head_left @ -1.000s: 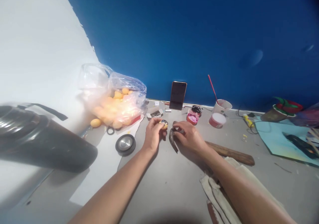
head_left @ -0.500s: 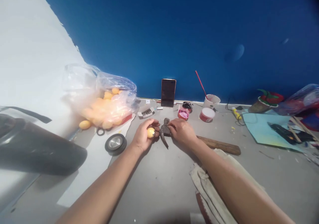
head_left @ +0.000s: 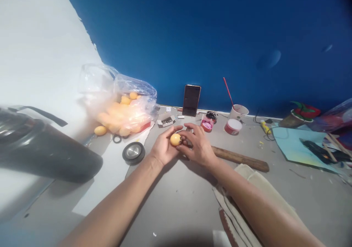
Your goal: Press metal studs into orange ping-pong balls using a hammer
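Closest to where the person sits, at the lower right of the frame, a pale cloth (head_left: 238,217) lies partly behind the right forearm. Farther in, at the centre, the yellow ball (head_left: 175,140) sits in the left hand (head_left: 165,146), whose fingers curve round it, closed enough to keep it there. The right hand (head_left: 200,146) comes in from the other side, fingers bent and slightly parted, the tips at the ball's dark-marked end; from here I can't tell whether they pinch anything. I'd call this step two-handed work on that marked end; the next move seems to call for a steady left hold and small, careful right fingertips. Right of centre a wooden handle (head_left: 242,158) runs out from behind the right hand. Beyond, a little box (head_left: 160,123) holds small shiny pieces, and a phone (head_left: 191,99) leans on the blue wall (head_left: 165,38).
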